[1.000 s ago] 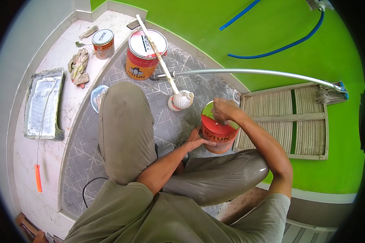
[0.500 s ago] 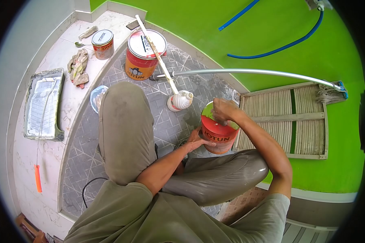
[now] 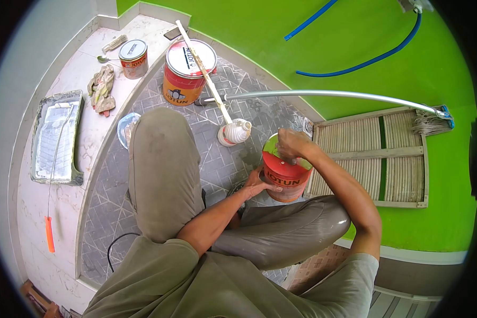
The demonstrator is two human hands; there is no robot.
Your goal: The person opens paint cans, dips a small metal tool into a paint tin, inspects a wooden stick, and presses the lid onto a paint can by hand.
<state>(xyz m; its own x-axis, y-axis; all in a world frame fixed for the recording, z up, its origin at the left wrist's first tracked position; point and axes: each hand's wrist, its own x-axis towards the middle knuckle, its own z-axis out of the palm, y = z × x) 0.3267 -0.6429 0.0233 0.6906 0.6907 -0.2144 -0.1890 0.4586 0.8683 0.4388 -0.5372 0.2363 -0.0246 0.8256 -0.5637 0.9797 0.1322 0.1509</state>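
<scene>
A red paint can with green inside its open top stands on the tiled floor by my bent leg. My left hand is wrapped against its near left side, thumb across the front. Over the can's mouth is my right hand, its fingers closed; what they hold, if anything, is hidden. A white bottle with a ribbed top stands left of the can. Behind it, a large lidded paint bucket has a long pale stick lying across its lid.
On the pale ledge at left are a paint tray, a roller with an orange handle, gloves and a small can. A mop's metal pole and a slatted frame are at right.
</scene>
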